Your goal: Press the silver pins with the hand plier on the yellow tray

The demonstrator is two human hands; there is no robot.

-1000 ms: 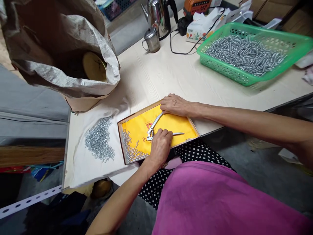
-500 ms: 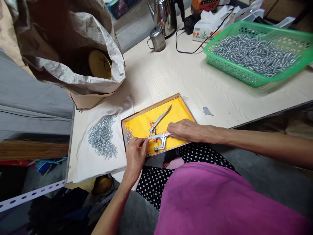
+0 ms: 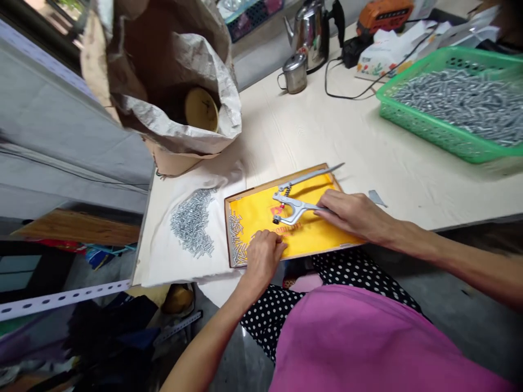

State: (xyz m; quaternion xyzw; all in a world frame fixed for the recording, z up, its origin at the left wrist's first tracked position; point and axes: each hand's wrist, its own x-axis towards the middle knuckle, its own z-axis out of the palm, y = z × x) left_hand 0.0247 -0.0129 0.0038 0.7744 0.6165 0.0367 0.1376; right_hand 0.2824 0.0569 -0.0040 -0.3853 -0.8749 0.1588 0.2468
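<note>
My right hand (image 3: 351,212) grips one handle of the grey metal snap pliers (image 3: 297,208), lifted over a shallow tray lined with yellow (image 3: 322,239). The pliers' handles are spread apart, with the spring showing near the pivot and the jaws toward the left. My left hand (image 3: 263,253) is closed at the tray's near side, below the jaws and apart from them. Its fingers curl down, so whatever they pinch is hidden. Small silver metal pieces (image 3: 237,245) lie along the tray's left end.
Left of the tray, a heap of silver pieces (image 3: 192,223) lies on white cloth (image 3: 159,261). A large paper sack (image 3: 180,149) stands behind it. A metal cup (image 3: 295,73), a kettle (image 3: 312,35) and a green basket (image 3: 433,130) of metal parts occupy the back.
The pliers have risen from the tray and turned in my right hand, their handles still spread. My left hand has left the pliers and curled downward. The whole view has shifted.
</note>
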